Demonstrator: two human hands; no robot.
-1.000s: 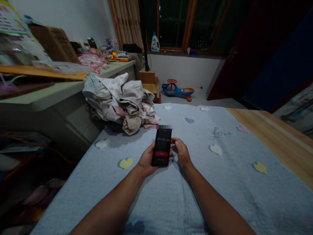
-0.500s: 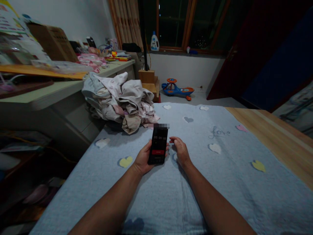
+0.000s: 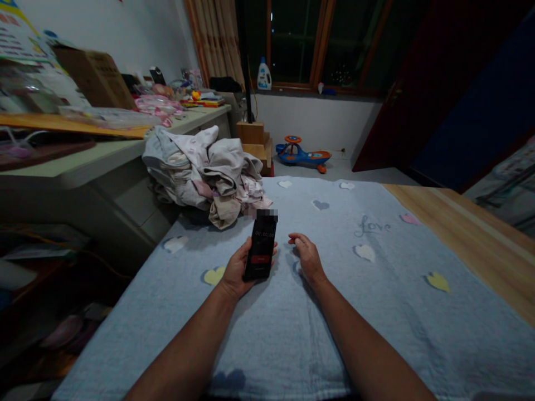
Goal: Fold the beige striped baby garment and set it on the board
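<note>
My left hand is wrapped round a black smartphone, holding it upright with the screen facing me. The screen shows a row of zeros like a timer, with a red bar below. A few of that hand's fingertips show past the phone's right edge. A short way right of the phone, apart from it, is my right hand. It holds nothing I can see; its fingers are loosely bent and slightly apart, pointing left. Beneath both hands lies a light blue bed cover with heart patterns.
A heap of crumpled clothes sits at the bed's far left corner. Along the left stands a cluttered desk with a cardboard box. Bare wood edges the bed at right. On the floor beyond are a blue ride-on toy and wooden steps.
My left hand has moved slightly left with the phone, widening the gap to my right hand. The right hand has hardly moved.
</note>
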